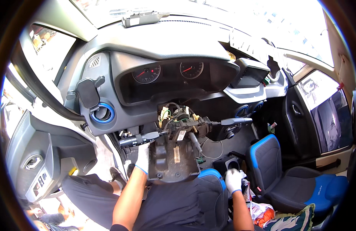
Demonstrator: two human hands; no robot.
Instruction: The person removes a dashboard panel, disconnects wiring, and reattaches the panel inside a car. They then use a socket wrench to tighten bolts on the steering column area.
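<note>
Seen from the driver's seat, a car cabin fills the view, with the instrument cluster [168,73] at twelve o'clock and bright glare through the windscreen above it. Below the gauges the steering column [178,133] stands stripped (no wheel, wiring and connectors bare), a lever stalk [139,139] jutting toward nine o'clock and another stalk [233,121] toward three o'clock. A dark lower column cover [172,161] hangs under it at centre. The left hand [142,158], in a white glove with a blue cuff, rests with fingers closed against the cover's left edge, just under the left stalk. The right hand [233,180], gloved alike, is curled down at five o'clock beside the centre console [230,163]; I cannot tell whether it holds anything. A blue-trimmed passenger seat [285,177] lies at four o'clock.
</note>
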